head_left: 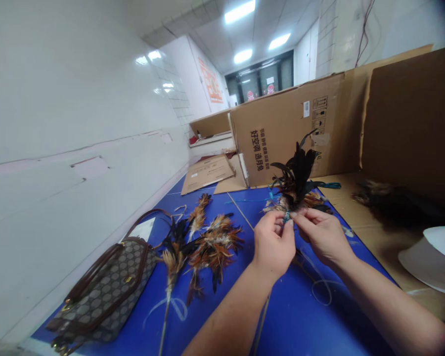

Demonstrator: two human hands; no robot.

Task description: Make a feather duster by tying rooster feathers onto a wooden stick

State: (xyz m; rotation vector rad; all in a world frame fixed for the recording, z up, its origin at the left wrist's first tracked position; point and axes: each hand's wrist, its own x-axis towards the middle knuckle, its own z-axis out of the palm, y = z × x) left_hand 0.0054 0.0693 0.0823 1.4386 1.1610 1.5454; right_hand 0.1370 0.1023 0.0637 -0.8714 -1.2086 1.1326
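Both hands meet above the blue table [222, 316] and pinch the base of a feather bundle [296, 183], dark feathers on top and brown ones below. My left hand [272, 244] has its fingers closed on the bundle's base. My right hand [319, 232] pinches the same spot from the right, where a bit of teal string shows. A thin white string [321, 289] loops on the table below my right wrist.
Several brown and black feather bundles [203, 244] lie left of my hands. A patterned handbag [107, 289] sits at the near left by the white wall. Cardboard boxes [300, 128] stand behind. A dark feather pile [393, 202] and a white spool [433, 259] are on the right.
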